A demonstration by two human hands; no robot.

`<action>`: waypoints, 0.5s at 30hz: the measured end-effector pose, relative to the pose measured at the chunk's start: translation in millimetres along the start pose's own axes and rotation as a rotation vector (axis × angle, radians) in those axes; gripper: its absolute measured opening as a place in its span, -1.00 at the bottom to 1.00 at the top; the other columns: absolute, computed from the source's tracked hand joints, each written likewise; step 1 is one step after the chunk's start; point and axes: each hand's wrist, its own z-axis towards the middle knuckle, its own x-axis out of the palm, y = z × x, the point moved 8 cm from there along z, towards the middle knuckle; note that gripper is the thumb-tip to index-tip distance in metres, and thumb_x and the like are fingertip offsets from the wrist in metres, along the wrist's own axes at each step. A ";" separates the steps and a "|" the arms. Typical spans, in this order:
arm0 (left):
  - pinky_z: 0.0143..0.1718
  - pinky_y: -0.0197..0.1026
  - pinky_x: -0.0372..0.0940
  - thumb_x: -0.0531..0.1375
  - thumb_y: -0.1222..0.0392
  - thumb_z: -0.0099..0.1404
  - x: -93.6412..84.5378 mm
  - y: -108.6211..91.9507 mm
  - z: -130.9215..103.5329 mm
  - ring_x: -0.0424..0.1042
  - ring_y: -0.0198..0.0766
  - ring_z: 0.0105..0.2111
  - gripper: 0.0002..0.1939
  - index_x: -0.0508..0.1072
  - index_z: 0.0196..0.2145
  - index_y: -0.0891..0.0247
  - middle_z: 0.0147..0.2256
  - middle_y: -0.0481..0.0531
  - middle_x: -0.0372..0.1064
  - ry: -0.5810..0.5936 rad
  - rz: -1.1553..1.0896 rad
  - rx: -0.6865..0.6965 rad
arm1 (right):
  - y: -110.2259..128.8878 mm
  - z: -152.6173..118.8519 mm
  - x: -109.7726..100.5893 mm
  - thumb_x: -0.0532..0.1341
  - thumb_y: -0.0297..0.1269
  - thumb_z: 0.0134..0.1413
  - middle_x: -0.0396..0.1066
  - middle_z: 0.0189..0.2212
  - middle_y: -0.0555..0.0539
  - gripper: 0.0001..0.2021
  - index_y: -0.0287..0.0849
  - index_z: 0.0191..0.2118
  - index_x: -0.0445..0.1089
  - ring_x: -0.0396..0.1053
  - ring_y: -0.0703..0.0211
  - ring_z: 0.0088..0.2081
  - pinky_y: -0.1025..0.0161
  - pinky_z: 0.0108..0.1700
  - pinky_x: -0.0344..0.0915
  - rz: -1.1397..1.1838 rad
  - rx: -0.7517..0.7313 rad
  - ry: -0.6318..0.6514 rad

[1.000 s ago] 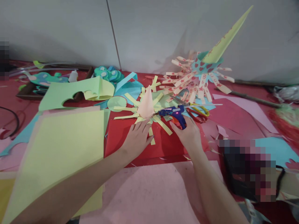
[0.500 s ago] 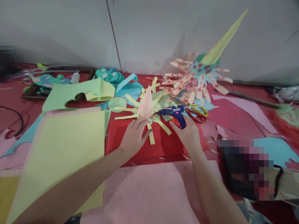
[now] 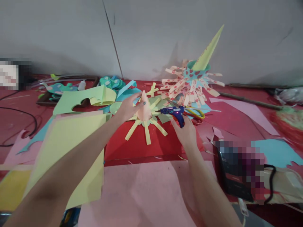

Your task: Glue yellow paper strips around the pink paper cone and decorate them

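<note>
One smooth pale-pink paper cone [image 3: 144,114] sits on a scalloped light-green base over a flat red sheet [image 3: 118,145], with narrow yellow paper strips [image 3: 147,134] fanning from its foot. Beside it is a glue gun [image 3: 171,110] of shiny blue plastic, a translucent stick jutting from its rear. The right hand [image 3: 186,130] is wrapped round the gun's handle, its grip closed on it. The left hand [image 3: 127,110] curves about the cone's upper part, thumb across the front; how tightly its grip presses, I cannot tell. That hand hides some strips and part of the cone. Yellow-handled scissors [image 3: 201,114] lie behind the gun, partly covered by it. A yellow sheet [image 3: 73,135] lies left on the desk [image 3: 19,123]; farther back, a fringed paper piece [image 3: 196,74] bears a long, leaning yellow spike. The pink cone's long axis is roughly upright, tip upward; the gun's nozzle points left, toward the cone's foot.
</note>
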 end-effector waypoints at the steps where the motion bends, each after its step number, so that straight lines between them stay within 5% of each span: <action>1: 0.10 -0.10 0.16 0.12 0.04 0.22 3.8 0.0 4.4 0.30 -0.15 0.06 -0.61 0.37 -0.02 0.22 0.05 0.07 0.34 0.051 -0.017 -0.026 | -0.9 0.9 -0.4 0.10 0.12 -0.03 0.39 -0.11 -0.26 -0.44 -0.22 -0.03 0.34 0.34 -0.12 -0.11 0.03 -0.13 0.24 0.005 0.005 -0.002; 8: -0.01 -0.12 0.25 0.19 0.01 0.13 -4.1 -26.2 9.8 0.40 -0.14 -0.10 -0.67 0.46 -0.20 0.26 -0.13 0.06 0.45 0.017 -0.041 0.000 | -5.6 4.9 -11.4 0.09 0.12 -0.02 0.38 -0.11 -0.28 -0.46 -0.22 -0.06 0.35 0.34 -0.11 -0.12 0.00 -0.10 0.22 0.084 0.032 -0.086; 15: -0.06 -0.18 0.29 0.20 0.11 0.17 -38.0 -69.2 2.6 0.42 -0.22 -0.16 -0.75 0.42 -0.20 0.24 -0.19 0.01 0.44 -0.211 -0.010 0.115 | -5.9 1.6 -23.3 0.03 0.11 0.05 0.37 -0.10 -0.27 -0.45 -0.23 -0.01 0.29 0.33 -0.07 -0.10 0.03 -0.08 0.22 0.208 0.042 -0.181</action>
